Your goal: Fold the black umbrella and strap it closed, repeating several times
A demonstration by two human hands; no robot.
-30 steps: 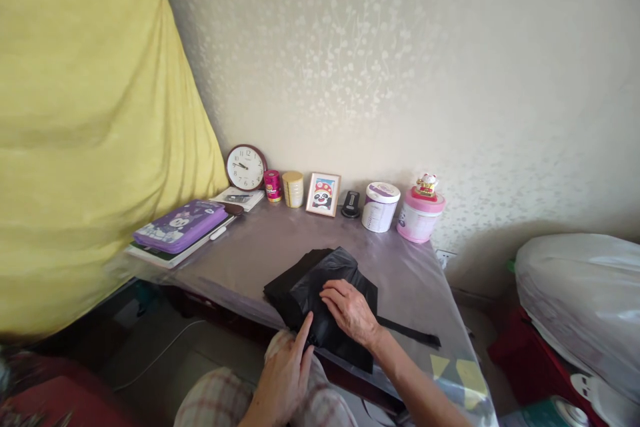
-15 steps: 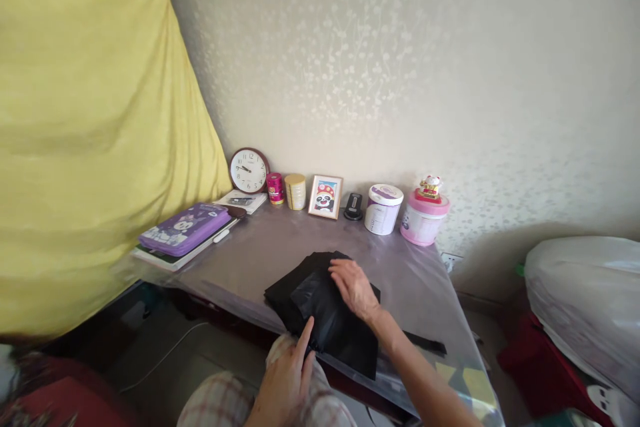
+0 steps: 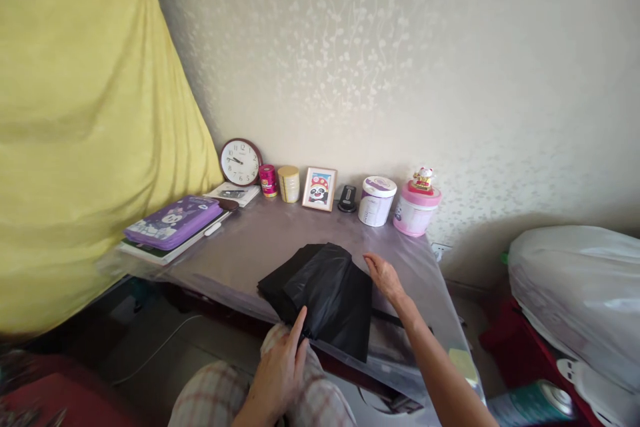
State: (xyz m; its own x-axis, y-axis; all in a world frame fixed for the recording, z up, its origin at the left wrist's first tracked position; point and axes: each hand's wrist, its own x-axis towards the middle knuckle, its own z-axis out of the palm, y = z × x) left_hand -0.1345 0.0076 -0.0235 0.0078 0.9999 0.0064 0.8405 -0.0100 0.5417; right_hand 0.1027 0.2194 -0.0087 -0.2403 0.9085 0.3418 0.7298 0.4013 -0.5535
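A black folding umbrella (image 3: 325, 293) lies loosely collapsed over the table's front edge, its fabric panels fanned out toward the back. My left hand (image 3: 280, 367) is closed around its near, gathered end just above my knees, the index finger stretched along the fabric. The handle is hidden under that hand. Just off the umbrella's right corner is my right hand (image 3: 385, 277), its fingers curled together and apart from the cloth, with nothing visible in them. A black strap (image 3: 387, 317) runs out to the right, partly behind my right forearm.
Along the wall stand a clock (image 3: 241, 162), a picture frame (image 3: 319, 189), a white-purple tub (image 3: 377, 201) and a pink-lidded tub (image 3: 417, 208). A purple case (image 3: 173, 221) lies on books at left. At lower right are a spray can (image 3: 533, 404) and a white bag (image 3: 575, 293).
My right hand has left the umbrella's fabric and moved right, its fingers drawing together. My left hand keeps its hold. The view has shifted slightly, and a spray can now shows at lower right.
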